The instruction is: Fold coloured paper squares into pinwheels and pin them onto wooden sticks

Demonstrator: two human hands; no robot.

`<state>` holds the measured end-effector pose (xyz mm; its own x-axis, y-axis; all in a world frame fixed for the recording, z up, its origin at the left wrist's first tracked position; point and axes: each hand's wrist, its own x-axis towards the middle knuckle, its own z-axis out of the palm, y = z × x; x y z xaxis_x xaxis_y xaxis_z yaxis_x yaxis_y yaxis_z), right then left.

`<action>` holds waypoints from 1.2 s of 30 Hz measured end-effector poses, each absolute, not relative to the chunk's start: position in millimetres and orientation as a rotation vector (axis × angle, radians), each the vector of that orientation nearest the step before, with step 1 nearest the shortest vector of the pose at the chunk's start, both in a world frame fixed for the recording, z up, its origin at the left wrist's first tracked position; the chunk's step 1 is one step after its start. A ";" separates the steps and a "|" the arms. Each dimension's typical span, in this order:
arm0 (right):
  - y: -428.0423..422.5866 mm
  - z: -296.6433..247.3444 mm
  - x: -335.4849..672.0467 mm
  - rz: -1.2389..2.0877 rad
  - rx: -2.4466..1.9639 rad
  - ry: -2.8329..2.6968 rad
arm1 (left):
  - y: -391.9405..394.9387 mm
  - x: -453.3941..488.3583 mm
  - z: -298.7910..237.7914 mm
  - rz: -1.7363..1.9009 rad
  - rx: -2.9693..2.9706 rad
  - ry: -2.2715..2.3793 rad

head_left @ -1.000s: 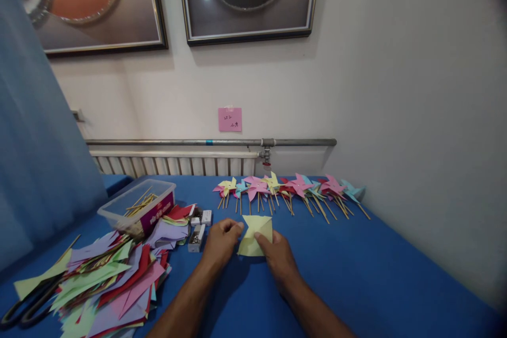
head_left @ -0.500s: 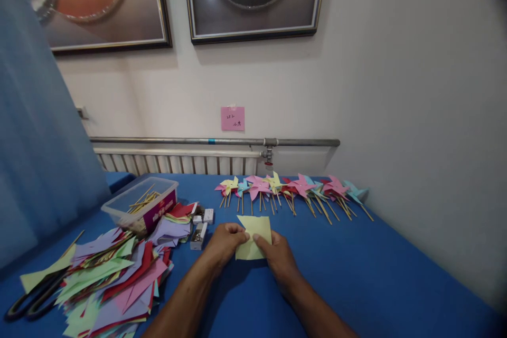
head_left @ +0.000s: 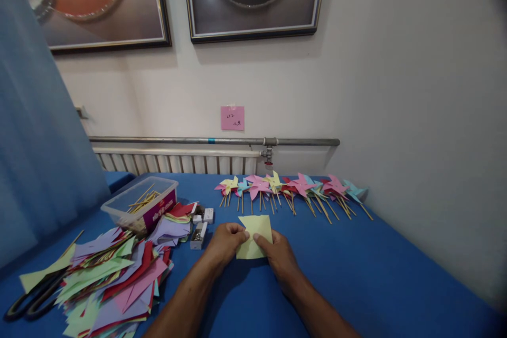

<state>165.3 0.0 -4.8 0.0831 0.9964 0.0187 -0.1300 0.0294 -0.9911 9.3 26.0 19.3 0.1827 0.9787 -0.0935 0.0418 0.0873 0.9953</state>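
Note:
A pale yellow square of paper (head_left: 256, 245) is held up over the blue table, between both hands. My left hand (head_left: 226, 243) pinches its left side, the thumb lying on the front face. On the right side my right hand (head_left: 278, 256) grips it, thumb also on the front and fingers behind, partly hidden. The thumbs nearly meet at the paper's middle. A notch or slit shows along the left edge, close to the left thumb. Left of my left hand stands a small white box (head_left: 198, 235) with tiny metal pieces in it.
Finished paper pinwheels (head_left: 259, 187) on sticks lie in a row at the back. A clear plastic tub (head_left: 114, 213) holds wooden sticks. Piles of cut coloured paper (head_left: 114, 288) and black-handled scissors (head_left: 37, 296) are at the left. A blue curtain (head_left: 43, 132) hangs there too.
Almost nothing differs. Both hands keep their hold on the yellow paper, whose top edge looks slightly straighter now.

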 end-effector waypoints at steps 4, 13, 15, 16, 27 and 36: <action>-2.2 0.7 166.2 1.202 -1.148 -1.067 | 26.3 8.8 18.5 0.976 1.269 1.151; -4.5 2.0 166.0 1.245 -1.096 -1.057 | 24.4 9.9 18.6 0.999 1.197 1.112; -5.7 3.2 164.5 1.246 -1.073 -1.060 | 22.1 9.8 19.9 0.997 1.142 1.087; -6.4 4.0 163.8 1.253 -1.056 -1.064 | 21.0 9.8 20.8 0.994 1.117 1.071; -7.4 5.4 162.2 1.235 -1.096 -1.105 | 23.9 10.7 18.0 1.031 1.164 1.069; -3.4 -1.7 163.8 1.231 -1.107 -1.110 | 24.0 10.2 18.0 1.025 1.214 1.086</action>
